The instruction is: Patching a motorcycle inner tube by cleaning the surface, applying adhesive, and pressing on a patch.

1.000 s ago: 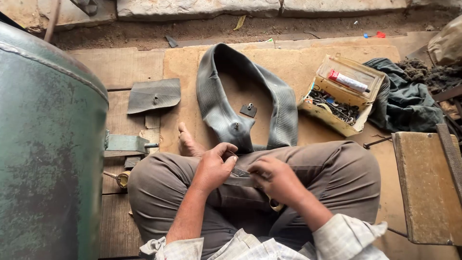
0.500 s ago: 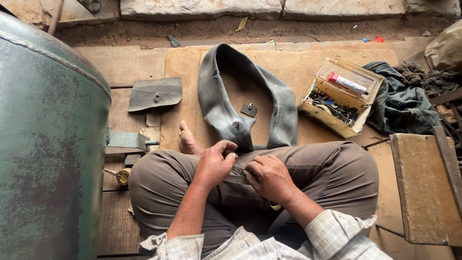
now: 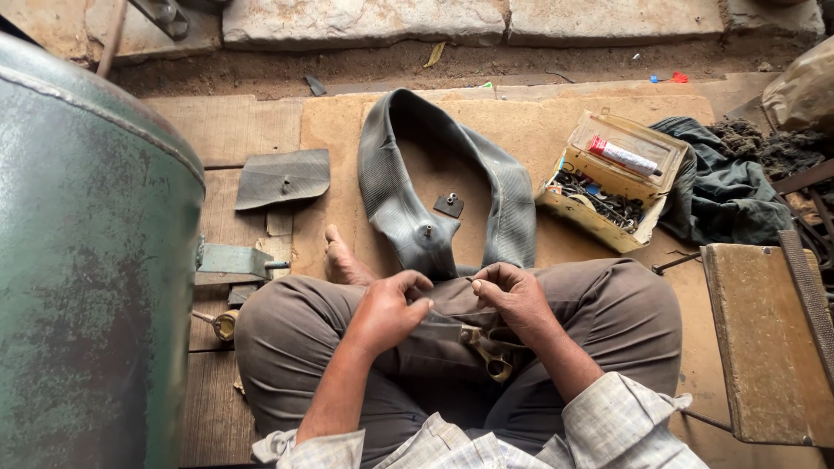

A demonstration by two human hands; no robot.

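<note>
Low in the frame's centre, the left hand and right hand pinch a dark rubber strip stretched sideways between them over the lap, scissors lying just beneath the right hand.

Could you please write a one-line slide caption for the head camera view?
Seated cross-legged, left hand and right hand work a rubber strip before a grey inner tube.
</note>
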